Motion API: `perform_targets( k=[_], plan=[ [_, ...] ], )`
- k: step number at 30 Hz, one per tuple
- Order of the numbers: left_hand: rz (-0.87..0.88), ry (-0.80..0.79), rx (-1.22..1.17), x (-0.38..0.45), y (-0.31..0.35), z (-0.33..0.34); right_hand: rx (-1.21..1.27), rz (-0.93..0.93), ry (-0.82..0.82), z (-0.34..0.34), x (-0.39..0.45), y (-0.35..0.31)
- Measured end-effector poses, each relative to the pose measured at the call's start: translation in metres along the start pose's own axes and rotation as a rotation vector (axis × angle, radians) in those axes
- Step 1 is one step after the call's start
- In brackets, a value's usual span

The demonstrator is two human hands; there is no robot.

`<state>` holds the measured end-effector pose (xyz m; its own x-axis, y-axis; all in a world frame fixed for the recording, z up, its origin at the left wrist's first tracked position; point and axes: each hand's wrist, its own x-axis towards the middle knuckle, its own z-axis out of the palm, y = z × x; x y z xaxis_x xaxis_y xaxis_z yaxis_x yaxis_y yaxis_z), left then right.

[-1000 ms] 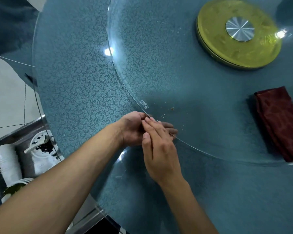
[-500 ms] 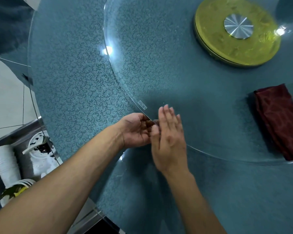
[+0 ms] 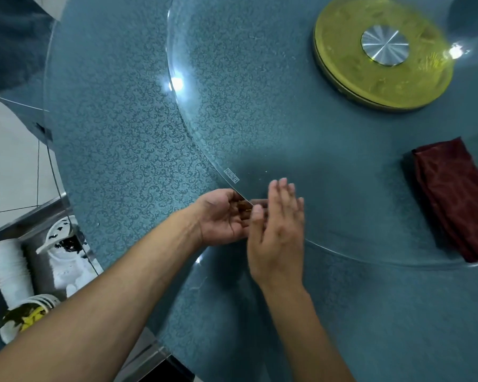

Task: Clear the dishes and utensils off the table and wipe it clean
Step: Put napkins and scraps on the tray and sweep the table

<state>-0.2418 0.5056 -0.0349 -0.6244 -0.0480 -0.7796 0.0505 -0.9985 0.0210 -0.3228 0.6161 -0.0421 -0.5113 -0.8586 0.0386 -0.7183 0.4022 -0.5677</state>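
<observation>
At the far left, pale tiled floor [image 3: 6,166] shows past the table edge, and below it stands a metal cart [image 3: 39,213] holding a stack of white cups [image 3: 9,268], white dishes with a spoon and dark scraps [image 3: 64,244], and bowls with yellow and green leftovers [image 3: 29,315]. All of this lies well to the left of the two hands, lower than the tabletop.

The table [image 3: 116,150] is round, covered in teal cloth with a scroll pattern under a glass sheet. A raised glass turntable [image 3: 260,106] sits over its middle; its curved rim runs down past a small etched label [image 3: 232,175] and straight through the place where the hands meet.

The left hand [image 3: 221,216] is cupped palm-up at that rim, its fingers partly under the glass, with small brown crumbs [image 3: 243,206] lying in the palm. The right hand [image 3: 276,227] is just beside it, touching or nearly touching at the thumb, flat with fingers straight and together, pointing away from the person over the turntable; it holds nothing. It is slightly blurred.

Well to the right of the hands, a folded dark red cloth [image 3: 455,199] lies on the turntable near its rim. Its long axis runs from upper left to lower right, the near end pointing toward the table edge. Beyond the hands, up and to the right, sits the yellow turntable base [image 3: 342,64] with a silver hub [image 3: 384,46].
</observation>
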Motion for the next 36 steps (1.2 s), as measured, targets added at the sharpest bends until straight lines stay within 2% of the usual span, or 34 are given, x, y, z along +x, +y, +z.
perform_targets(
  k=[3,6,8,12,14,18,21,24,27,33,35,36],
  plan=[
    [-0.016,-0.039,-0.011,0.002,0.000,-0.002,0.159,-0.141,-0.082,0.004,-0.023,-0.021],
    [-0.001,-0.044,0.002,-0.002,-0.001,0.002,0.228,-0.193,0.007,-0.010,-0.003,-0.011],
    [0.034,-0.003,0.015,-0.004,-0.002,0.003,0.131,-0.143,0.040,-0.018,0.034,0.001],
    [0.036,0.029,0.008,-0.002,-0.002,0.001,-0.118,-0.142,-0.092,-0.010,0.081,0.017],
    [0.035,0.053,0.001,-0.001,0.000,0.001,-0.148,-0.171,-0.117,-0.001,0.062,0.012],
    [0.021,0.002,0.006,-0.002,0.000,0.002,0.063,-0.298,-0.161,0.003,-0.016,-0.008],
    [0.000,-0.050,0.020,-0.003,0.000,0.001,0.187,-0.276,-0.057,-0.007,-0.021,-0.004],
    [0.032,-0.008,0.035,-0.003,0.000,0.000,0.090,-0.132,0.075,-0.016,0.019,0.012],
    [0.038,0.025,0.056,-0.004,-0.001,0.000,-0.023,-0.035,0.038,-0.013,0.040,0.021],
    [0.027,0.053,0.019,-0.001,0.000,-0.002,0.107,-0.279,-0.082,-0.007,-0.024,-0.003],
    [0.032,0.045,0.033,0.001,0.001,-0.003,0.102,-0.284,-0.013,-0.014,-0.018,0.002],
    [0.042,0.053,0.047,-0.001,0.000,-0.002,0.056,-0.226,0.033,-0.017,-0.008,0.008]
  ],
)
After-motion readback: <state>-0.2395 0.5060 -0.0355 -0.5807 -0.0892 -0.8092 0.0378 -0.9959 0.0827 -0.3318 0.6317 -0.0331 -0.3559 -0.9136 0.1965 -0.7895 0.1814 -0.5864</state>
